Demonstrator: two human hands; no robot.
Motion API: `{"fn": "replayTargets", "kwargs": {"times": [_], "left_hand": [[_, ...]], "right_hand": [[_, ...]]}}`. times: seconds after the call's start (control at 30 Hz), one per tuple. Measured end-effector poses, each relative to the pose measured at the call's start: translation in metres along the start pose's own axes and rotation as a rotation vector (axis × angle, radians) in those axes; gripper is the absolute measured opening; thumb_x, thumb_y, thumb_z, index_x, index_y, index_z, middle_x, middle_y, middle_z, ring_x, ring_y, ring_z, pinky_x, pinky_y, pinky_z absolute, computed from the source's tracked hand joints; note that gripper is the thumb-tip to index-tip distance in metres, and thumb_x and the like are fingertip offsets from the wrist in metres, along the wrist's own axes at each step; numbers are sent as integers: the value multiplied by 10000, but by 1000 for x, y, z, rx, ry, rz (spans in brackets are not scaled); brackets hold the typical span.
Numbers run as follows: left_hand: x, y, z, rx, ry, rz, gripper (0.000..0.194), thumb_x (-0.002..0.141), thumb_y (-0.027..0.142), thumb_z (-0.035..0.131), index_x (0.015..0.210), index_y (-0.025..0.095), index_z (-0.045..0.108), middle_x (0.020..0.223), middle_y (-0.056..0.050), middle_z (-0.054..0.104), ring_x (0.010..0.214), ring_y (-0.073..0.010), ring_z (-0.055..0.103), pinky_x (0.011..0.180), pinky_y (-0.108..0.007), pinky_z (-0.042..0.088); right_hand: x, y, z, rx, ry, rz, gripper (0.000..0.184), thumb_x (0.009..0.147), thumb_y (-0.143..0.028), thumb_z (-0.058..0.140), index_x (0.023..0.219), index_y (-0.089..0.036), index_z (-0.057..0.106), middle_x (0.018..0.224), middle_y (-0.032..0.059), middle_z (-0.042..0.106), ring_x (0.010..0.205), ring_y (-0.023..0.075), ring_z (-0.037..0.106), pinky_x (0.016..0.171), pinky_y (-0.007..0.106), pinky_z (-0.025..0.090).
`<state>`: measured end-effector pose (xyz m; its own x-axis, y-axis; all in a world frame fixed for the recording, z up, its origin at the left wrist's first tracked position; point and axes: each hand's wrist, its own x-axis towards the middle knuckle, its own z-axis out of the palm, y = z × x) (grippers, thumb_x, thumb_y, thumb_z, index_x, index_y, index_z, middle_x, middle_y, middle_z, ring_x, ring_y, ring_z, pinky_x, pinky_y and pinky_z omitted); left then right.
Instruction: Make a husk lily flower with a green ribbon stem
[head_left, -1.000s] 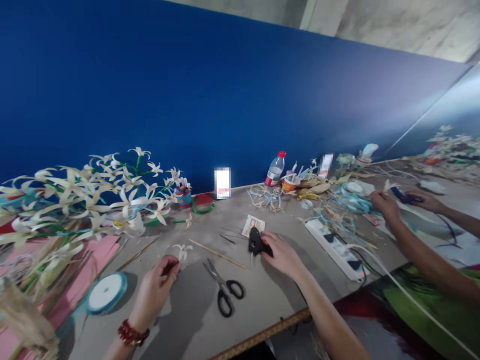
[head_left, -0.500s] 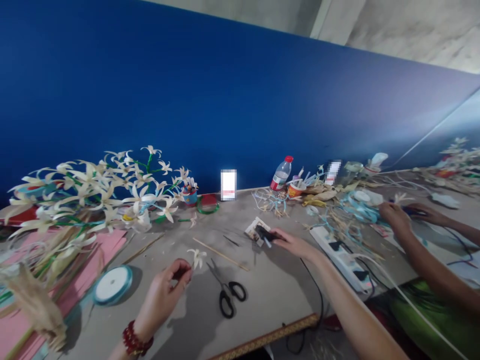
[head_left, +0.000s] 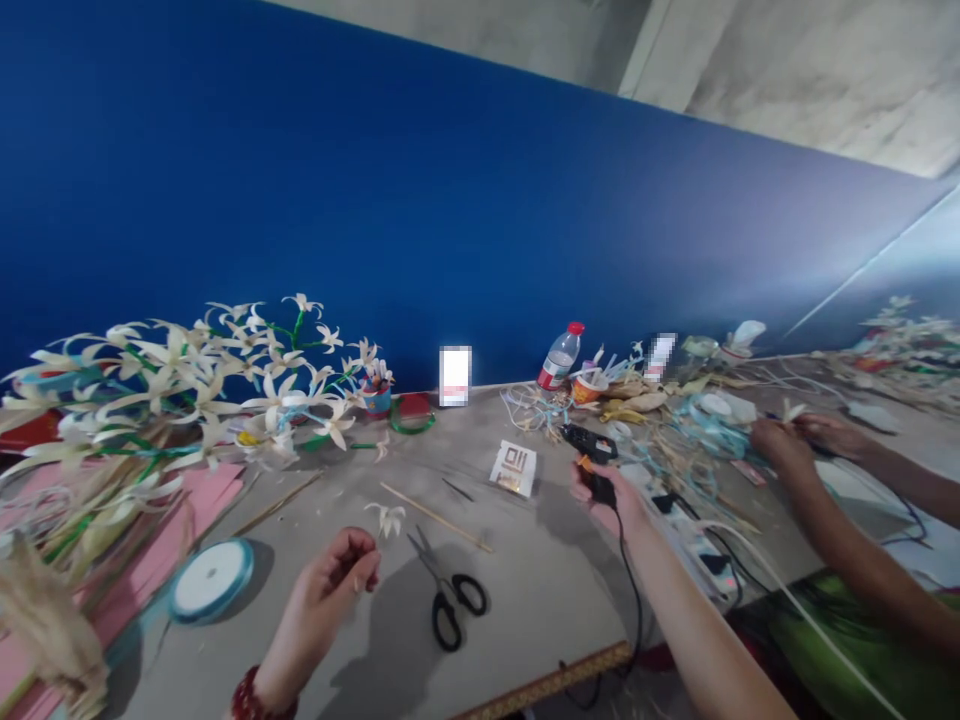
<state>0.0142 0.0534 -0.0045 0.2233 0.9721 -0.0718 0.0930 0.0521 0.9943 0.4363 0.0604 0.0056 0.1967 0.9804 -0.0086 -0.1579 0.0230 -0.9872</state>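
In my right hand [head_left: 616, 502] is a black hot glue gun [head_left: 590, 441] with an orange trigger, its cord hanging down past my wrist. Fingers wrap its handle, and the nozzle points left. My left hand [head_left: 339, 580], with a red bead bracelet, is closed, fingertips pressed together; whatever is between them is hidden. A small white flower [head_left: 388, 520] lies just beyond those fingers, apparently on the table. Black-handled scissors [head_left: 456, 598] rest open between my hands. Behind them are a thin stick [head_left: 439, 517] and a white printed card [head_left: 514, 469] with brownish marks.
White flowers on green stems [head_left: 195, 375] fill the left, above pink paper [head_left: 150, 560]. Blue ribbon spool [head_left: 212, 580] sits nearer. A bottle [head_left: 560, 357], a cup [head_left: 589, 387] and ribbons stand behind. Right are a power strip [head_left: 701, 545] and another person's hands [head_left: 784, 440].
My right hand has lifted the glue gun off the card and moved it right, uncovering the card. My left hand has drawn slightly back from the flower.
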Motion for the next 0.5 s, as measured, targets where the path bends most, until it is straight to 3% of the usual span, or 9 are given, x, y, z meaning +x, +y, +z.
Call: {"fn": "replayTargets", "kwargs": {"times": [0.13,0.27,0.37,0.5], "left_hand": [[-3,8,1,-151,51,-5,279,818,448,662,792,181,587,641,14,567,616,-135,506,612,-236,422],[-4,15,6,-298,101,-22,267,818,428,676,836,182,572,602,30,567,570,-114,495,583,-224,415],[-4,19,11,-383,123,-41,274,833,426,662,882,190,533,546,53,557,485,-89,471,499,-197,369],[-8,28,14,-375,168,-48,300,824,436,668,861,179,518,537,44,592,419,-60,448,425,-167,285]], "right_hand": [[-25,-20,26,42,-29,28,339,733,-413,708,950,-162,643,650,39,669,484,151,582,454,262,451],[-54,-30,72,109,-166,31,374,750,-442,730,980,-155,663,622,45,682,414,153,582,405,258,455],[-71,-18,115,99,-193,19,312,789,-431,719,921,-154,663,571,30,656,409,133,560,405,237,446],[-90,6,166,-86,-257,32,306,825,-451,689,894,-156,646,626,41,665,486,152,592,468,261,498]]}}
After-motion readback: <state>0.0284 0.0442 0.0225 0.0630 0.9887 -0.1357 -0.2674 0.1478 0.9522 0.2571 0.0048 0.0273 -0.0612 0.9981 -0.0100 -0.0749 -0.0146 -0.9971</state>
